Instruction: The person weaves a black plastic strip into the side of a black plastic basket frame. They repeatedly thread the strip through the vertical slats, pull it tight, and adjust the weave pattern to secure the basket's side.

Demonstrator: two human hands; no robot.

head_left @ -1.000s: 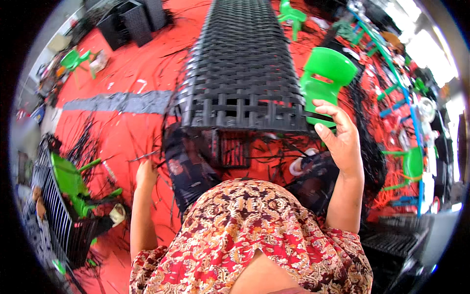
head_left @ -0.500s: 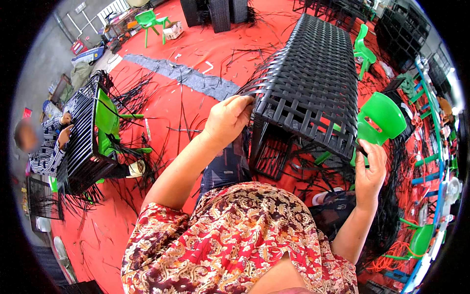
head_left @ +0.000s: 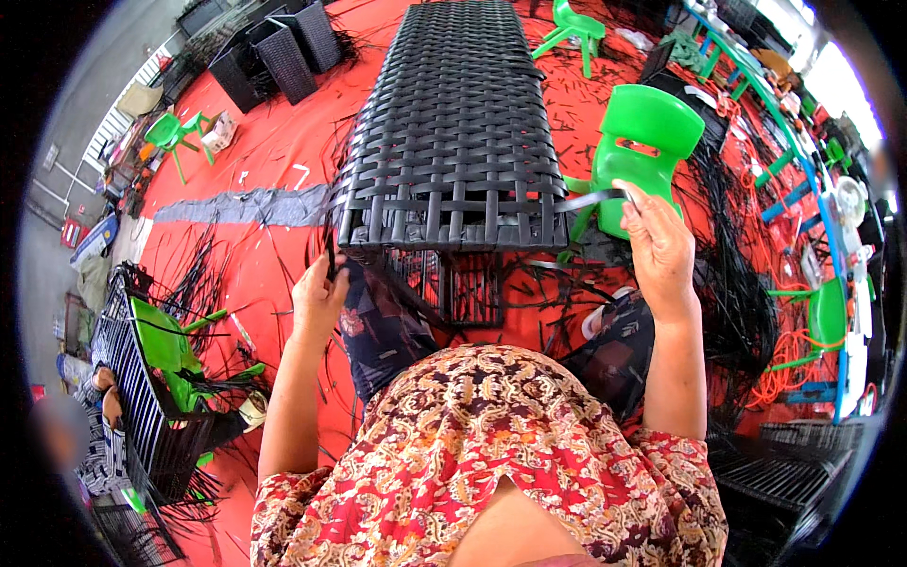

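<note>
In front of me stands a black woven furniture piece (head_left: 453, 113), its flat wicker-like top pointing away from me. Near its right front corner my right hand (head_left: 658, 248) pinches a flat black strip (head_left: 595, 199) that runs out from the weave's edge. At the left front corner, my left hand (head_left: 319, 298) closes on another dark strip (head_left: 331, 248), partly hidden by the fingers. Along the near edge the weave is more open, with upright strips showing gaps. The frame's slatted lower part (head_left: 470, 288) shows beneath, between my knees.
A green chair (head_left: 652, 123) stands close on the right, beside a heap of black strips (head_left: 727, 265). On the left another person (head_left: 106, 406) handles a slatted black frame (head_left: 156, 397). Cut strips litter the red floor covering (head_left: 293, 378). A grey cloth strip (head_left: 246, 206) lies at the left.
My view has turned right, and the woven piece now points straight ahead. My right hand has moved off the corner with a strip drawn out; my left hand has dropped below the left corner.
</note>
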